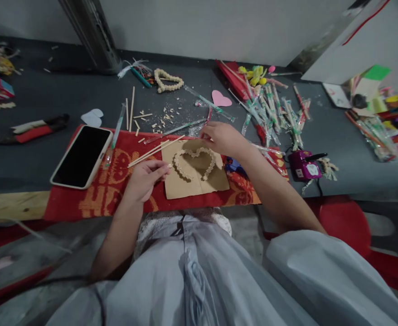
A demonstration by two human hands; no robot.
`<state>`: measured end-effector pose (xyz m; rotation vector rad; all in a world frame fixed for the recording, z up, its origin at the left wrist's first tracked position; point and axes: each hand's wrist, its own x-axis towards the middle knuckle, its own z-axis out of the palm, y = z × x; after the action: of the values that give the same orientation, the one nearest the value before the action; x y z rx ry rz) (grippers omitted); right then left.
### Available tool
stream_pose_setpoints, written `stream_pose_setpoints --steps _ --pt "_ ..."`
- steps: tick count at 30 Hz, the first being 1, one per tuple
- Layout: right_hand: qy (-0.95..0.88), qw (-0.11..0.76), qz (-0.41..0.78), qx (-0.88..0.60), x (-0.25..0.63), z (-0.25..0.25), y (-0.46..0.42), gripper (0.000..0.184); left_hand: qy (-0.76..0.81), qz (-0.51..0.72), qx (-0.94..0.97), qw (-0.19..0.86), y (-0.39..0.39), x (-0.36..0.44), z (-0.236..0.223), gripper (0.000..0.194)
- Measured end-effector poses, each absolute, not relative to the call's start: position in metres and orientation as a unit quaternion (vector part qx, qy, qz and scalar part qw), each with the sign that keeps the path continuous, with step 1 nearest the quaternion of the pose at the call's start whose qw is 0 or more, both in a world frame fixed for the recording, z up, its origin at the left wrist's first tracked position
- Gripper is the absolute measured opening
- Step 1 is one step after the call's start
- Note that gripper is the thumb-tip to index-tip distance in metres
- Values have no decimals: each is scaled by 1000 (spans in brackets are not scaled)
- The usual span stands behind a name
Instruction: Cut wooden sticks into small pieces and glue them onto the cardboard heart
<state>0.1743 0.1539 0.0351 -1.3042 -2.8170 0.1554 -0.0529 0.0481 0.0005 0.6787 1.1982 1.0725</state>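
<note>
An open-bottomed heart outline, built from short pale stick pieces, lies on a brown cardboard sheet. At the sheet's left edge, my left hand pinches a tiny pale stick piece between thumb and finger. My right hand is over the upper right of the heart, its fingers curled together; what they hold, if anything, is hidden. Long thin sticks lie just above my left hand. Behind the cardboard are scattered small stick bits.
A red patterned cloth lies under the cardboard and a phone. A finished pale heart, a pink paper heart and wrapped stick bundles sit farther back. A purple box stands right; pliers lie left.
</note>
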Motion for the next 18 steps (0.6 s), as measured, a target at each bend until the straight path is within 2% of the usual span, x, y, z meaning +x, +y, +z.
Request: stream_pose_setpoints --steps 5,13,15,18 --pt "-930 10 67 -361 144 29 167 24 516 472 317 640 47 -53 0 33" --pt "-932 -13 84 -353 130 18 173 22 514 468 323 642 47 -54 -4 34" --pt "-930 15 95 -355 133 16 174 21 512 470 326 641 47 -54 -5 33" --pt "-912 117 156 -361 139 19 166 16 507 486 322 635 47 -54 -6 29"
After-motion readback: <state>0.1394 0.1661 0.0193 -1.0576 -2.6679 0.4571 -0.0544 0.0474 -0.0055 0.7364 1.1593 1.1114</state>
